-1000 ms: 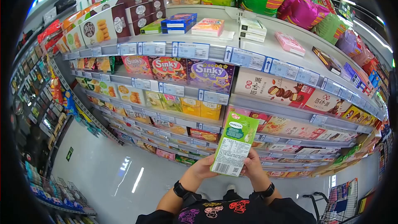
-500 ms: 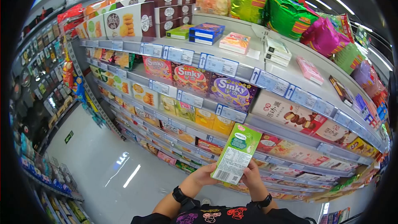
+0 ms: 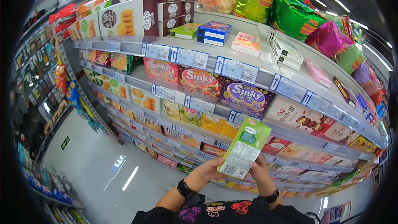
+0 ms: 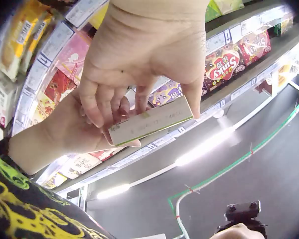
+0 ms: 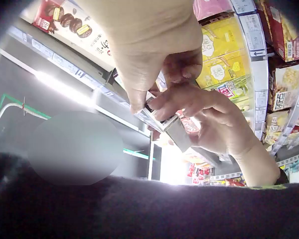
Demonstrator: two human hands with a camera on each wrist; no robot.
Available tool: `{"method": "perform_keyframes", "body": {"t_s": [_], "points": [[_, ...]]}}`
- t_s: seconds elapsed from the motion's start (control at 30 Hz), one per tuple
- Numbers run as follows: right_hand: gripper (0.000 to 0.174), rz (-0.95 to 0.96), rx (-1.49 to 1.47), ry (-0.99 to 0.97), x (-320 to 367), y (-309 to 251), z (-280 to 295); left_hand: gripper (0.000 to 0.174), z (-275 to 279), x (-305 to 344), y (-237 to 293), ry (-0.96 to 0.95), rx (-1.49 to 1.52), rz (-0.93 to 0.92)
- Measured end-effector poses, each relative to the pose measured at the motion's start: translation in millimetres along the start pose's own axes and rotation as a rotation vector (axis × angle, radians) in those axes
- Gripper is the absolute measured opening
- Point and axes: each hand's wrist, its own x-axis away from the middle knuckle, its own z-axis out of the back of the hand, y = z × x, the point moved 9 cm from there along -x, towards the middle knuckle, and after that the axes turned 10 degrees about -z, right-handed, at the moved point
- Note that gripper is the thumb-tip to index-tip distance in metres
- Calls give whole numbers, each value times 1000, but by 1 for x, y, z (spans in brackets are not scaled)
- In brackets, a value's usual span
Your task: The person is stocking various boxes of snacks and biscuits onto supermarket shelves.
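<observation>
A slim green snack box (image 3: pixel 247 146) is held up in front of the shelves, its printed back with a barcode facing me. My left hand (image 3: pixel 210 169) grips its lower left corner. On the lower right edge, my right hand (image 3: pixel 260 170) pinches it with the thumb on the printed face. The left wrist view shows the box's narrow pale end (image 4: pixel 152 123) between the left hand's thumb and fingers. In the right wrist view the fingers of both hands meet behind the box (image 5: pixel 174 133).
Tiered shelves carry Sinky boxes (image 3: pixel 244 96), biscuit cartons (image 3: pixel 128 21) and other snacks behind price tags. Several small boxes, among them a blue pair (image 3: pixel 213 33), lie on the top shelf beneath large chip bags (image 3: pixel 296 12). Grey floor (image 3: pixel 120 170) shows at lower left.
The view has turned, so the shelves shift and tilt in the frame. Both hands keep their grip on the green box, which now appears slightly farther right and more tilted.
</observation>
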Motion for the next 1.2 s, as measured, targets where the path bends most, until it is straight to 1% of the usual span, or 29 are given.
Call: {"method": "perform_keyframes", "body": {"t_s": [0.07, 0.13, 0.2, 0.23, 0.27, 0.3, 0.37, 0.43, 0.47, 0.5, 0.53, 0.57, 0.6, 0.63, 0.67, 0.7, 0.77, 0.8, 0.9, 0.93, 1.03, 1.17, 1.2], "points": [[47, -6, -40, -20, -12, 9, -15, 74, -2, 4, 13, -2, 10, 57], [46, 5, -74, 0, -23, 11, -33, 77, -20, 9, 45, 4, -23, 30], [45, 38, -45, 23, -38, 3, -69, 79, -25, 18, 76, -6, -27, 6], [46, 60, -7, 27, -45, -6, -89, 80, -24, 25, 91, -22, -19, -9], [51, 75, 26, 63, -55, -7, -99, 81, -24, 30, 106, -40, -18, -33], [57, 95, 64, 93, -65, -7, -107, 81, -22, 33, 126, 7, -169, -85], [65, 186, 75, 70, -78, -19, -130, 80, -35, 36, 166, 95, -476, -190], [71, 261, 51, 42, -88, -17, -149, 77, -49, 38, 205, 106, -1153, -321], [73, 288, 16, 35, -93, -6, -155, 75, -73, 42, 224, 94, -1602, -418], [75, 318, -23, 35, -94, 2, -161, 76, -82, 49, 232, 88, -1783, -480], [70, 283, -30, 0, -94, 10, -170, 76, -89, 55, 236, 71, -1960, -545], [68, 300, 58, 28, -92, 12, -176, 77, -96, 61, 238, 46, -2132, -615], [66, 313, 148, 59, -92, 13, -180, 79, -98, 65, 240, 2, -2169, -655], [64, 322, 241, 90, -91, 14, -184, 80, -97, 67, 241, -6, -2169, -649], [57, 328, 204, 117, -92, 17, -183, 81, -97, 68, 242, -10, -2170, -646], [57, 307, 180, 140, -92, 18, -183, 82, -97, 70, 243, -9, -2173, -647], [55, 279, 131, 166, -95, 15, -188, 87, -92, 74, 246, -40, -2135, -566], [49, 290, -2, 191, -98, 12, -189, 90, -90, 76, 249, -54, -2121, -533], [42, 208, -45, 181, -107, 15, -195, 97, -84, 83, 259, -74, -2030, -544], [37, 243, -31, 218, -109, 15, -197, 98, -82, 85, 262, -62, -2005, -554], [35, 215, 72, 190, -115, 8, -210, 101, -76, 91, 271, -28, -1971, -588], [36, 214, 204, 256, -114, 9, -208, 101, -70, 90, 272, -32, -1953, -634], [37, 174, 202, 271, -112, 11, -206, 101, -68, 89, 270, -31, -1944, -642]]}}
